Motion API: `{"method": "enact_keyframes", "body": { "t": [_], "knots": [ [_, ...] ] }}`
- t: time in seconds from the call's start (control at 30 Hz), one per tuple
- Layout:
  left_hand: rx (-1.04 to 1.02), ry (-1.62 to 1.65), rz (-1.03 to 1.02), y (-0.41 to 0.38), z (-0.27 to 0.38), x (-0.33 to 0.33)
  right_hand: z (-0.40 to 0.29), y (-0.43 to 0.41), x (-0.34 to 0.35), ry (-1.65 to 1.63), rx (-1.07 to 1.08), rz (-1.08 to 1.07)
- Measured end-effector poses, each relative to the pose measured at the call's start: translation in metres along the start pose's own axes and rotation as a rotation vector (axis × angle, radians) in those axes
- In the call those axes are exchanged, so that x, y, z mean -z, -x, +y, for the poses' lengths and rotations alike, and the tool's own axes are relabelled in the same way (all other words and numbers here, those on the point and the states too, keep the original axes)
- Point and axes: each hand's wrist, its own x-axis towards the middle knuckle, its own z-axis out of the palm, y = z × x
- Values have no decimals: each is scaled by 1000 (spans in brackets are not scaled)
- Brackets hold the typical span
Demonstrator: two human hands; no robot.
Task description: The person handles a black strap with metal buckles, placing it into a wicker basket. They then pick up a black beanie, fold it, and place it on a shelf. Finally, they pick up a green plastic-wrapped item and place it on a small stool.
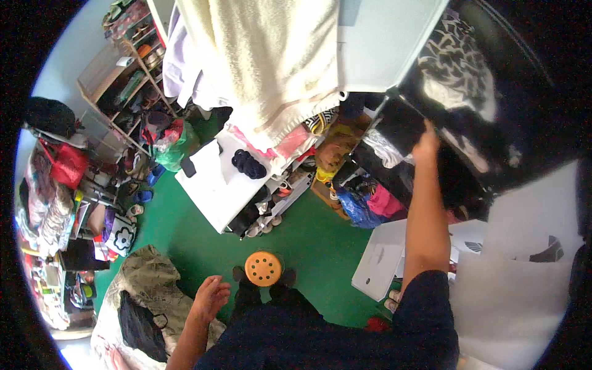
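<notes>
My right arm is stretched out, and my right hand (426,145) is at a dark shelf rack holding clothes. Its fingers meet dark cloth (407,132), but whether they grip it is lost in the shadow. Just left of this hand, a white garment (385,147) lies bunched among dark ones. Above and to the right is a black-and-white patterned cloth (460,69). My left hand (212,296) hangs in the air near my legs, fingers loosely bent, with nothing seen in it. Between my feet stands an orange round stool (263,268) with holes in its seat.
A white table (208,194) bears a dark bundled cloth (249,163). Above it hangs a cream towel (277,60). Bags (370,203) lie below the rack, near a white panel (380,261). A cloth-draped heap (148,277) and loaded shelves (134,78) stand left.
</notes>
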Motion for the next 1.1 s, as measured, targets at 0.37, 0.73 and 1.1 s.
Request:
{"method": "enact_keyframes", "body": {
  "t": [0.37,0.73,1.1],
  "knots": [
    [-21,-14,49,1,-5,7,21,-35,24,-23,-62,-105],
    [-17,-20,-33,-7,1,3,18,-32,55,719,517,207],
    [20,-69,61,-15,-3,41,237,228,124,845,-130,-203]
  ]
}}
